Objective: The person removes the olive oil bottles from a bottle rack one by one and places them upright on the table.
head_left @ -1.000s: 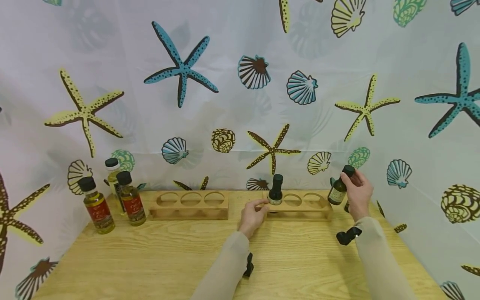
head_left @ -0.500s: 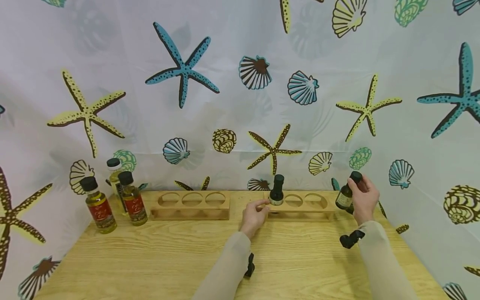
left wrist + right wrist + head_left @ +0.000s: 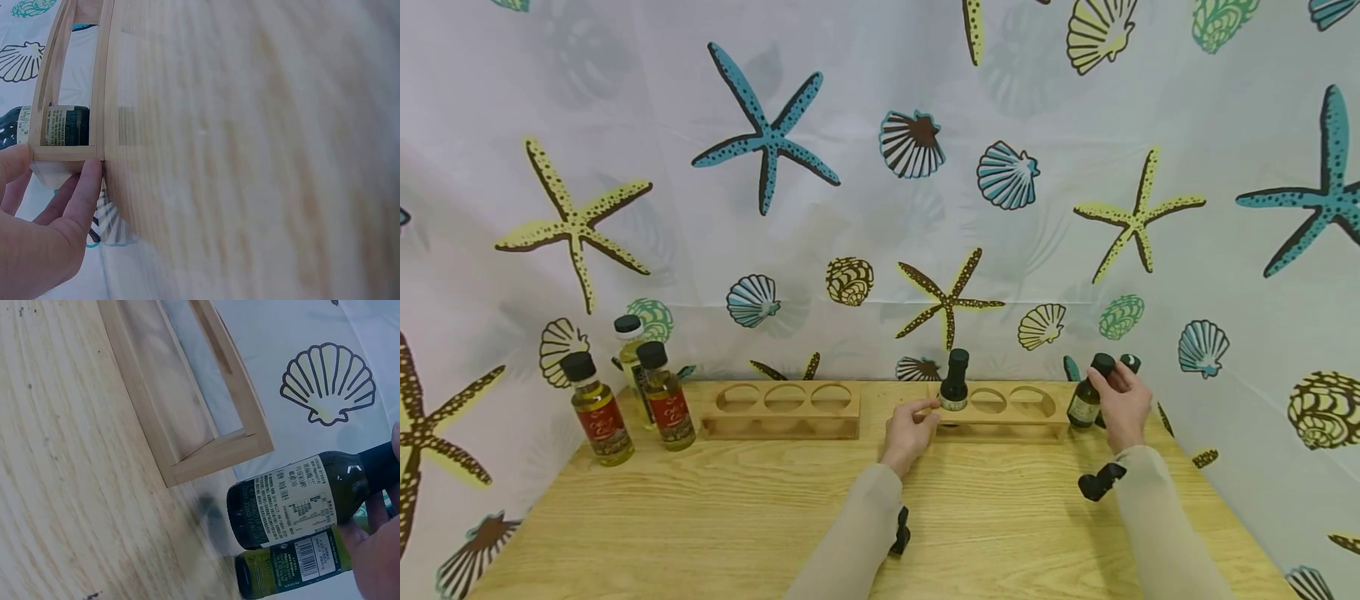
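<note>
My right hand holds a small dark glass sauce bottle by its neck, upright beside the right end of the near wooden bottle rack. The right wrist view shows its printed cream label; whether its base touches the table cannot be told. Close behind it stands a green bottle with a barcode, mostly covered by the hand in the head view. My left hand holds the left end of that rack, thumb above and fingertips low. Another dark sauce bottle stands in the rack's leftmost hole.
A second wooden rack with three round holes stands to the left. Farther left are two oil bottles with red labels and a taller pale oil bottle. A patterned curtain hangs behind the wooden table.
The right hand has carried its bottle rightward and down, from above the rack's end to beside it. The cap of the bottle behind now shows. The left hand stays on the rack.
</note>
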`<state>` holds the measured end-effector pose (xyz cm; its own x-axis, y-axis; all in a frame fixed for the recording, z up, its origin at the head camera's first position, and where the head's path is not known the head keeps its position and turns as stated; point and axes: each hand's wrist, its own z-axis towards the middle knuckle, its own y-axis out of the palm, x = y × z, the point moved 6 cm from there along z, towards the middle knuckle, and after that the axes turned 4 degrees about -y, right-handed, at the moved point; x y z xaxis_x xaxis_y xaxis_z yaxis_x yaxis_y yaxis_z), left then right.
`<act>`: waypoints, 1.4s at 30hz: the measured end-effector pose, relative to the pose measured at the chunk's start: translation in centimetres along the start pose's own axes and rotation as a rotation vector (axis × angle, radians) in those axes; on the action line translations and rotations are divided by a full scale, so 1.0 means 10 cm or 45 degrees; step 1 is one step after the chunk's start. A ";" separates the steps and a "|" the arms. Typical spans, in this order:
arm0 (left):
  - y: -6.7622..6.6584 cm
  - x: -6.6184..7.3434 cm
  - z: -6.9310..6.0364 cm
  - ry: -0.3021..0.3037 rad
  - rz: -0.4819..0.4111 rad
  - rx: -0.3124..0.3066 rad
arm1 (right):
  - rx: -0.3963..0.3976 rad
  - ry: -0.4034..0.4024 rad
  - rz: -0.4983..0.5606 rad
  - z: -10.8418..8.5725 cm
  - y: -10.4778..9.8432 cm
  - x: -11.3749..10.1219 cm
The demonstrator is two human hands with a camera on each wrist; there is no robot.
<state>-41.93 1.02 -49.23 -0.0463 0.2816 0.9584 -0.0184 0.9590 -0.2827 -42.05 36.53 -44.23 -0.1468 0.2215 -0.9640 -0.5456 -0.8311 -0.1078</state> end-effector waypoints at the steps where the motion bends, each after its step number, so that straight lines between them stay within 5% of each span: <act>1: 0.00 0.00 0.00 0.001 0.000 0.001 | -0.006 0.002 -0.004 -0.01 0.00 0.01; 42: 0.01 -0.04 0.01 -0.011 -0.001 0.014 | 0.015 0.044 0.039 -0.06 -0.01 0.14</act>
<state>-42.03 0.95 -49.65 -0.0548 0.2804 0.9583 -0.0294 0.9589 -0.2822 -41.73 36.61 -45.72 -0.1352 0.1778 -0.9747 -0.5508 -0.8312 -0.0752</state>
